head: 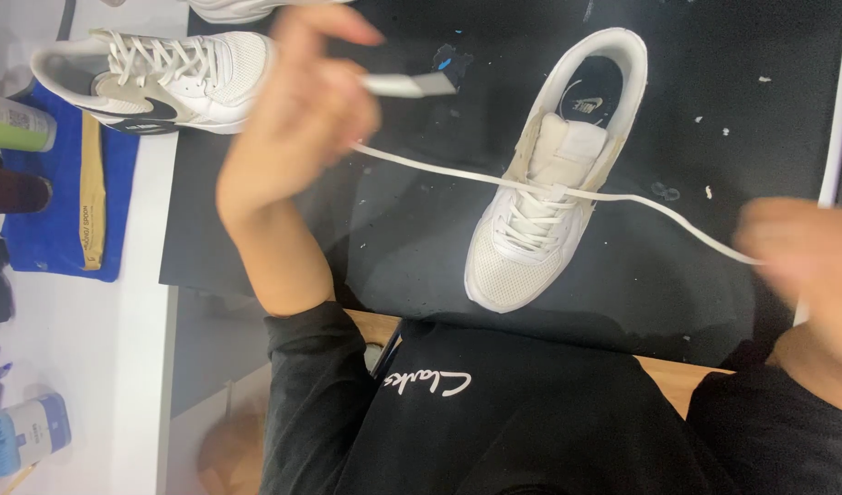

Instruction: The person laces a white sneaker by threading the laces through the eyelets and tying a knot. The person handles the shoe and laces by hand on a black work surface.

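From the head view, a white shoe (545,183) lies on the black mat (393,229) of the worktop, a white lace (439,168) running through its upper eyelets. The left hand (297,115) has its grip pinched shut on one lace end. The right hand (801,252), blurred, pulls the other end taut, grip apparently closed on it.

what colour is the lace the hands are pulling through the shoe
White, a flat lace across the white shoe; seen in the head view.
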